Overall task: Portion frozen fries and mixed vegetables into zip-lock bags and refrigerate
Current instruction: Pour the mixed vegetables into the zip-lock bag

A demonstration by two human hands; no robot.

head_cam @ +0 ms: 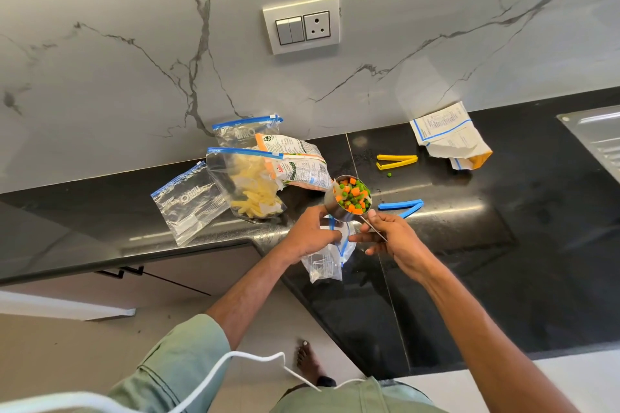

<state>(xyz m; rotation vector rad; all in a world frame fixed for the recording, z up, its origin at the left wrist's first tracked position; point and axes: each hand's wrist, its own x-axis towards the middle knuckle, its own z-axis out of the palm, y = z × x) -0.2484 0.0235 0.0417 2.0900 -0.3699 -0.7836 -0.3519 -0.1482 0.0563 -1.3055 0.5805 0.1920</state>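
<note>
Head view: a black bench (503, 278) holds a bag of fries (248, 188), a vegetable packet (302, 168), a yellow clip (397, 157) and a blue clip (399, 205). The left hand (310, 236) grips an empty zip-lock bag (327, 261), hiding its mouth. The right hand (394, 238) fingers pinch the handle of a measuring cup (330, 203) full of mixed vegetables (354, 196), just above.

A cup (352, 196) of vegetables is hanging just above a small bag (327, 261) near the counter (469, 261) edge, a bag of fries (250, 188) is lying to their left with a flat bag (188, 203) further left, a near clip (402, 206) and a far clip (397, 161) are lying to the right, and a torn packet (449, 136) is sitting behind those.
</note>
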